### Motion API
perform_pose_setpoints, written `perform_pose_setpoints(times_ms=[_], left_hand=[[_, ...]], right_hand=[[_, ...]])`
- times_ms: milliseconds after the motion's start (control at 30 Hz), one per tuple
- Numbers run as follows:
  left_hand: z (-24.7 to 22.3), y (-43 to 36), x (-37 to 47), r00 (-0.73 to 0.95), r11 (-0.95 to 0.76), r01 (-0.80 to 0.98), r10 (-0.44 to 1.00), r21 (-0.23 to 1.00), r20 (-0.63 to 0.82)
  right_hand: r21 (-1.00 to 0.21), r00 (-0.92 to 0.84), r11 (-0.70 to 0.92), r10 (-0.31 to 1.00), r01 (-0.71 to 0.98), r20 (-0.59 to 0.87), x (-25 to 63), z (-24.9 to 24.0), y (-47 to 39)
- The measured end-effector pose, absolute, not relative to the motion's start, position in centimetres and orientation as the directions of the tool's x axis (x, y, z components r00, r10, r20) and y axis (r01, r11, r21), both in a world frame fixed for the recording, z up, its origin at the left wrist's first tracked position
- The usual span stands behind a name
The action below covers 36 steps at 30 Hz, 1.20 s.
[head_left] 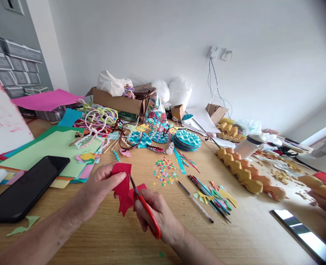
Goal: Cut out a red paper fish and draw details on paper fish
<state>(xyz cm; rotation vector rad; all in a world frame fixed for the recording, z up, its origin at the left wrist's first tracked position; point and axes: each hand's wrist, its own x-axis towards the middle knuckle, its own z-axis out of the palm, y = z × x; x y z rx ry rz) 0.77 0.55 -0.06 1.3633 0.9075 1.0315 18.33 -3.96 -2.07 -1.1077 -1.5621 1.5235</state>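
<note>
Left hand [104,180] and right hand [154,213] work close together above the table [102,235], near the middle of the view. The left forearm slants up from the lower left; its thumb lies flat along the red paper [121,187], pinching it against the fingers behind. The right forearm rises from the lower right, its fingers curled around the red handles of the scissors [149,211], whose blades point up and leftward at the paper. Whether the pointed lower part is joined to the rest cannot be told.

Beside the left forearm, a green scrap [24,226] lies just below the phone [27,187]. Beyond the right hand are a pen [194,200], pencils [209,195] among cut scraps, then scattered dots [165,171]. Farther back, paper sheets [52,151] lie left, egg cartons [240,171] right, and stacked blue discs [186,140] between. A cardboard box [118,101] stands near the wall [151,36].
</note>
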Motion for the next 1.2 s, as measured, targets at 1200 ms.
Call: perform_pose_setpoints(times_ms=[1200], left_hand=[[-0.56,0.32,0.92,0.374,-0.036,-0.13,0.924,0.991,0.083]], right_hand=[[-0.997,-0.415,-0.055,0.907,0.052,-0.072,18.42,-2.12,-4.08]])
